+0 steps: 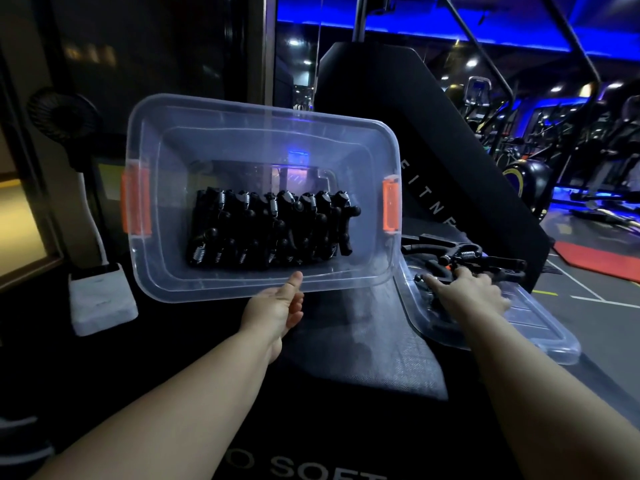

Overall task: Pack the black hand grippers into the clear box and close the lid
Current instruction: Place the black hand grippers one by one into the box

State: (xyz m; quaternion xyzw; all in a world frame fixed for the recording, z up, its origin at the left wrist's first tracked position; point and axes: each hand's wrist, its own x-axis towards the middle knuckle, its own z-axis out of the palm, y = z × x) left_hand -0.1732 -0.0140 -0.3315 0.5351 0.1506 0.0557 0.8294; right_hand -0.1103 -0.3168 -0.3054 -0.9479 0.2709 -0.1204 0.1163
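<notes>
Left hand (277, 306) is steadying the clear box (166, 271) by its near rim, grip loosely apart. Right hand (467, 289) is settling onto loose hand grippers (485, 259) beside the lid (540, 327) — stiff, springy, best taken by 1 handle.

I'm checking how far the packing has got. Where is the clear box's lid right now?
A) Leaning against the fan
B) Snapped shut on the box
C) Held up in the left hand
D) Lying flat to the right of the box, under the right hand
D: the lid lies flat right of the open clear box, beneath the right hand.
</notes>
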